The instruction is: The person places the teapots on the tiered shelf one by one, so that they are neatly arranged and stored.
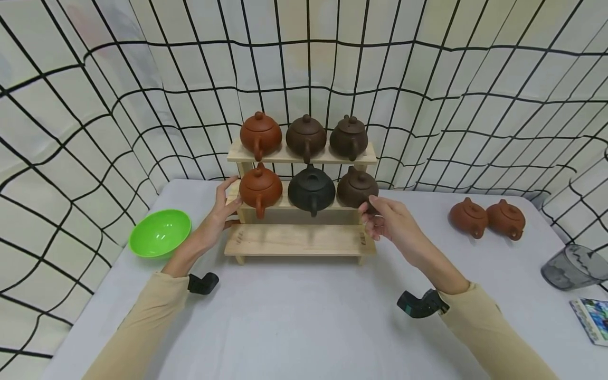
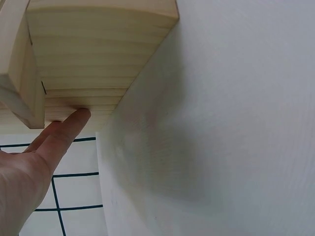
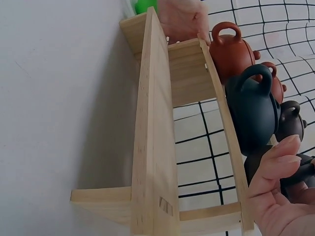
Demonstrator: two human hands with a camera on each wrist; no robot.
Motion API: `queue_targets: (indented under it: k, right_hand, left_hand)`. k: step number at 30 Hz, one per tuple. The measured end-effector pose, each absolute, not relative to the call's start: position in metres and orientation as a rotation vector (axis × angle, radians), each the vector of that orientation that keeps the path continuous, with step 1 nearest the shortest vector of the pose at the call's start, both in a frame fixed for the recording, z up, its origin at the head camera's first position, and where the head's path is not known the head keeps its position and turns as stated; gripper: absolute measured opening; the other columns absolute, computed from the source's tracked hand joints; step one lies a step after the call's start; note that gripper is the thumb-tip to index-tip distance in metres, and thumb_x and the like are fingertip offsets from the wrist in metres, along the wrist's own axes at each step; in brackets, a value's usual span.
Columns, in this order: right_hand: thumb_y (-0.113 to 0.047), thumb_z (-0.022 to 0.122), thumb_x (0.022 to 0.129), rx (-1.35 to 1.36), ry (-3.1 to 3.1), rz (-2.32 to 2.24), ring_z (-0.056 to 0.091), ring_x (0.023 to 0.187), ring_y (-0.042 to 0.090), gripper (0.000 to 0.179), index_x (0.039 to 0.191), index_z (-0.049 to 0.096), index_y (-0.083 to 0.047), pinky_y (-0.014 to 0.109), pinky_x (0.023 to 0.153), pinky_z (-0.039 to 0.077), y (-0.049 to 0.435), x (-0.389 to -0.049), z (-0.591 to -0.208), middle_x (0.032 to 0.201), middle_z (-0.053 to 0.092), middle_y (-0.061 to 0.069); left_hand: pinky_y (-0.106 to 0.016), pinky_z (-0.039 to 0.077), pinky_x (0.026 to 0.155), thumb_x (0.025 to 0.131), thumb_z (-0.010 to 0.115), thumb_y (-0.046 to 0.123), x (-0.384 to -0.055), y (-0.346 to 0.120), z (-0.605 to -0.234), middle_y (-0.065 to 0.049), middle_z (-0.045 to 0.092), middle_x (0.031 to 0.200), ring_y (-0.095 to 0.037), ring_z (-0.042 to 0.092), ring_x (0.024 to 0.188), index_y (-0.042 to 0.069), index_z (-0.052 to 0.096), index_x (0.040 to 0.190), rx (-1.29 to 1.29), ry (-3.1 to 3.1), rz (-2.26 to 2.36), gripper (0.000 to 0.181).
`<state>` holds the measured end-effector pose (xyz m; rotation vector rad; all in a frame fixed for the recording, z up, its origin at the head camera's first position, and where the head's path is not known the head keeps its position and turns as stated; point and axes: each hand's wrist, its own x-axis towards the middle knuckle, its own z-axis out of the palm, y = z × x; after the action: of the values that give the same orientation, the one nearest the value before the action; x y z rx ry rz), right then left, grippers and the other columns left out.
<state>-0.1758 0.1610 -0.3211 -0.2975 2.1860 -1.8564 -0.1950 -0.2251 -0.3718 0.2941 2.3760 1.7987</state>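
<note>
A wooden stand [image 1: 299, 240] with three shelves sits on the white-covered table [image 1: 304, 322], and a person has a hand at each end of it. At the right end of the stand's middle shelf is a squat brown teapot [image 1: 355, 186]; the right hand [image 1: 393, 217] pinches its handle, thumb against fingers. The left hand [image 1: 214, 219] is at the stand's left end, fingers spread and fairly straight, tips touching the wood.

Along the same shelf, beside the brown pot, stands a blackish teapot [image 1: 311, 189], then an orange teapot [image 1: 260, 189] nearest the left hand. On the stand's top shelf are another orange pot [image 1: 260, 133] and two dark brown pots [image 1: 306, 139] to its right. A green bowl [image 1: 160, 234] lies left of the stand. Well to the stand's right, two reddish-brown teapots [image 1: 467, 217] sit side by side, with a clear cup [image 1: 565, 268] farther out.
</note>
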Motion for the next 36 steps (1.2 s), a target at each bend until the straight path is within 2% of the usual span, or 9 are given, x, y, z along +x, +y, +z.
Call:
queue_targets:
  k: [6, 11, 21, 31, 36]
  right_hand:
    - [-0.028, 0.041, 0.115, -0.326, 2.228, -1.792, 0.053, 0.066, 0.012, 0.043, 0.118, 0.059, 0.011, 0.024, 0.06, 0.043, 0.1543, -0.1776, -0.318, 0.089, 0.068, 0.005]
    - [-0.029, 0.042, 0.114, -0.328, 2.224, -1.796, 0.052, 0.065, 0.011, 0.044, 0.119, 0.059, 0.011, 0.023, 0.059, 0.041, 0.1528, -0.1769, -0.3182, 0.088, 0.07, 0.002]
    - [-0.03, 0.045, 0.114, -0.315, 2.2, -1.819, 0.053, 0.065, 0.011, 0.042, 0.118, 0.059, 0.01, 0.023, 0.059, 0.04, 0.1527, -0.1779, -0.3209, 0.092, 0.072, 0.008]
    - [-0.029, 0.046, 0.114, -0.356, 2.207, -1.804, 0.054, 0.065, 0.012, 0.042, 0.116, 0.059, 0.011, 0.025, 0.06, 0.042, 0.1524, -0.1777, -0.3209, 0.091, 0.071, 0.005]
    - [-0.027, 0.047, 0.114, -0.355, 2.232, -1.83, 0.055, 0.064, 0.011, 0.04, 0.114, 0.061, 0.011, 0.024, 0.059, 0.043, 0.1525, -0.1763, -0.321, 0.093, 0.073, 0.01]
  left_hand:
    - [-0.073, 0.023, 0.114, 0.109, 0.033, 0.042, -0.1948, -0.225, -0.372, -0.023, -0.002, 0.168, -0.055, 0.03, 0.142, 0.026, -0.009, 0.165, 0.286, 2.384, 1.792, 0.072]
    - [-0.072, 0.022, 0.114, 0.109, 0.034, 0.043, -0.1932, -0.2248, -0.3721, -0.023, 0.0, 0.168, -0.055, 0.031, 0.142, 0.026, -0.009, 0.165, 0.27, 2.381, 1.798, 0.073]
    - [-0.075, 0.019, 0.115, 0.108, 0.033, 0.043, -0.1926, -0.2251, -0.3714, -0.024, -0.001, 0.169, -0.057, 0.028, 0.144, 0.028, -0.009, 0.165, 0.275, 2.389, 1.783, 0.073]
    - [-0.074, 0.02, 0.114, 0.108, 0.033, 0.044, -0.1929, -0.2232, -0.3701, -0.024, 0.0, 0.168, -0.056, 0.028, 0.144, 0.027, -0.01, 0.165, 0.271, 2.394, 1.773, 0.073]
    - [-0.076, 0.019, 0.114, 0.108, 0.033, 0.044, -0.1939, -0.2231, -0.37, -0.025, 0.002, 0.168, -0.056, 0.027, 0.144, 0.026, -0.009, 0.165, 0.273, 2.393, 1.778, 0.073]
